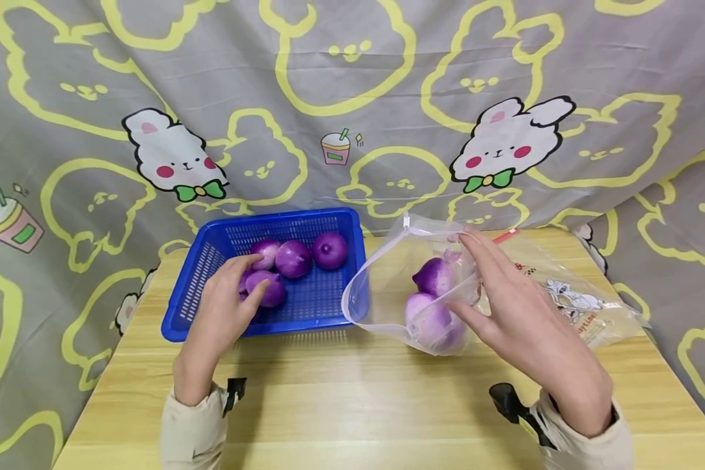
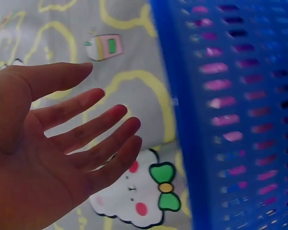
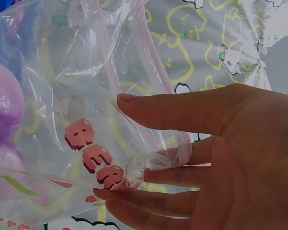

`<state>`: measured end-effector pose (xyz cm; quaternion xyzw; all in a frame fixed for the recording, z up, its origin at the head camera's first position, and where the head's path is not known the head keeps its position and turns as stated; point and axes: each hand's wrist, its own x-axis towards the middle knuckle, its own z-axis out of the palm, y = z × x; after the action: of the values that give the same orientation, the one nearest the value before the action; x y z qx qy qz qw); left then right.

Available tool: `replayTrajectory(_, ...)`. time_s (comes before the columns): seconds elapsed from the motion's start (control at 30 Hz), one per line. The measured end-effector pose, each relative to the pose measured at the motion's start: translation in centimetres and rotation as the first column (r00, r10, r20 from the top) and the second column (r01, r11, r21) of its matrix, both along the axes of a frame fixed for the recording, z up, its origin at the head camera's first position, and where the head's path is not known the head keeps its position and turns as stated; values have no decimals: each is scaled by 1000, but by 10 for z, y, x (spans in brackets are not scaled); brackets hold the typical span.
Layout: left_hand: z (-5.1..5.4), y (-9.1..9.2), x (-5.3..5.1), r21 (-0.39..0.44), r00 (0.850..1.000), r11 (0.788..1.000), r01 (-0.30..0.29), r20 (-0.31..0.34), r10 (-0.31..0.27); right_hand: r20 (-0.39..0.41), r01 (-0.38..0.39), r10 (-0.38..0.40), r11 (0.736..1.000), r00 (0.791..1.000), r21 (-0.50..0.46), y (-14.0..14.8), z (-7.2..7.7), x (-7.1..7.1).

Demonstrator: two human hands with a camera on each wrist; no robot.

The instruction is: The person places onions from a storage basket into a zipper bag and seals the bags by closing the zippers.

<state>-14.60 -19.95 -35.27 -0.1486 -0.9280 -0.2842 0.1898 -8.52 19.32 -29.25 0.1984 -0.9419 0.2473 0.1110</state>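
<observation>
In the head view, my left hand (image 1: 226, 294) reaches over the blue plastic basket (image 1: 314, 320), fingers loosely bent beside a purple onion (image 1: 272, 289). The left wrist view shows the palm and spread fingers, with nothing held. Other purple onions (image 1: 329, 250) lie in the basket. Right of it, a clear zip bag (image 1: 382, 258) stands with its mouth wide toward the basket, with several onions (image 1: 435, 277) inside. My right hand (image 1: 525, 313) touches the bag's right side, thumb and fingers spread apart. In the right wrist view the bag's edge passes between thumb and fingers.
Behind my right hand, clear printed plastic (image 1: 576, 300) with a red strip lies on the wooden table (image 1: 341, 398). A grey patterned cloth (image 1: 388, 85) hangs along the back and sides. The basket's near rim stands close to the bag's mouth.
</observation>
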Motion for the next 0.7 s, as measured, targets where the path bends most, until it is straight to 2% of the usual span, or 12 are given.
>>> replayTrajectory(0.2,-19,-8,-20,-60,993,998,3,120,4,5,-4,4,1000,1000,13,-2,-2,-2)
replayTrajectory(0.27,-25,-10,-23,-98,985,995,-11,170,27,14,-4,4,1000,1000,13,-3,-2,-2)
replayTrajectory(0.4,-35,-16,-26,-194,959,980,-50,263,102,16,-5,4,1000,1000,6,-4,-4,-2)
replayTrajectory(0.47,-39,-18,-27,-227,950,972,-64,285,129,17,-3,2,1000,1000,5,-5,-3,-2)
replayTrajectory(0.53,-42,-19,-28,-235,946,969,-72,291,141,11,3,-3,1000,1000,9,-5,-3,-2)
replayTrajectory(0.7,-47,-21,-33,-239,955,968,-81,258,143,7,13,-13,1000,1000,25,-6,-3,-2)
